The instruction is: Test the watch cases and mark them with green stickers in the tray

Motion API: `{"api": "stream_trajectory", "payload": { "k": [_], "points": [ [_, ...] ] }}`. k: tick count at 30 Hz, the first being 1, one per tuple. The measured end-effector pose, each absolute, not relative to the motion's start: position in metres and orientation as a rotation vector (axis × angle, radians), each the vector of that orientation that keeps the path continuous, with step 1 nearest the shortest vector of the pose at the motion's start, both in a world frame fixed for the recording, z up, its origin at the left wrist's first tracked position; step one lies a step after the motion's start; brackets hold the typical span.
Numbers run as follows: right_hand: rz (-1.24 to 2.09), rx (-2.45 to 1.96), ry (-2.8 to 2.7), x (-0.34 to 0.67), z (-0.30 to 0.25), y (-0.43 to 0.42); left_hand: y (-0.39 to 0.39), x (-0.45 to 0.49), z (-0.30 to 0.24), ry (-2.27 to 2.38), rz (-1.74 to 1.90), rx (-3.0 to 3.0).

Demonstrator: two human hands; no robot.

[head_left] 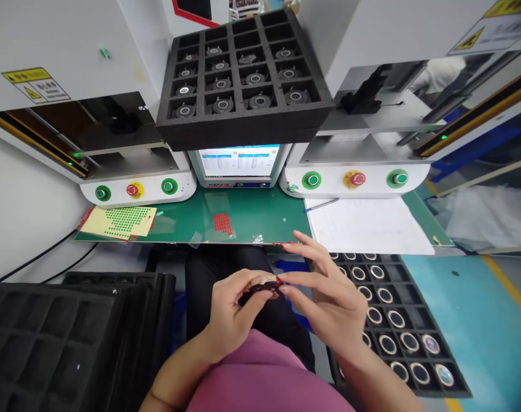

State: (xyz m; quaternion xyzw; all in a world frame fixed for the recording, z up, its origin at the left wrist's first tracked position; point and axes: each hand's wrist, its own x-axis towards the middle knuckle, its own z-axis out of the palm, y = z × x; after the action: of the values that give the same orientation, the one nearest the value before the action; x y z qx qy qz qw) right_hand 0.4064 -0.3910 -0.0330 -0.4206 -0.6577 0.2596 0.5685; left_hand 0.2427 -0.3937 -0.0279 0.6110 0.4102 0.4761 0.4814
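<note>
My left hand (232, 312) grips a dark round watch case (262, 286) between thumb and fingers, in front of my body. The case is seen nearly edge-on, with a pale, gold-toned rim, and much of it is hidden by the fingers. My right hand (329, 297) has its thumb and forefinger closed at the right edge of the case, while the other fingers stretch away. A small red bit (279, 281) shows at those fingertips; whether it is a sticker cannot be made out.
A black foam tray (243, 127) of watch cases sits above the screen (238, 163), between two white machines with buttons. On the green bench lie red stickers (222, 224), a yellow sticker sheet (118, 222), paper (367, 226) and a pen (321, 205). Trays (451, 384) (41, 289) flank me.
</note>
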Motion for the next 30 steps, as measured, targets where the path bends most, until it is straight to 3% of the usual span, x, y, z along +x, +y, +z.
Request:
{"api": "stream_trajectory", "payload": {
  "k": [8,17,30],
  "points": [
    [0.466,-1.031,-1.849,0.418,-0.013,-0.386,-0.386,0.221,-0.014,0.977,1.037,2.091],
    [0.816,-0.843,-2.052,0.431,-0.009,-0.374,-0.385,0.217,-0.017,0.886,0.945,2.195],
    [0.345,-0.892,-1.843,0.422,-0.042,-0.392,-0.388,0.217,-0.029,0.881,0.948,2.241]
  ]
}}
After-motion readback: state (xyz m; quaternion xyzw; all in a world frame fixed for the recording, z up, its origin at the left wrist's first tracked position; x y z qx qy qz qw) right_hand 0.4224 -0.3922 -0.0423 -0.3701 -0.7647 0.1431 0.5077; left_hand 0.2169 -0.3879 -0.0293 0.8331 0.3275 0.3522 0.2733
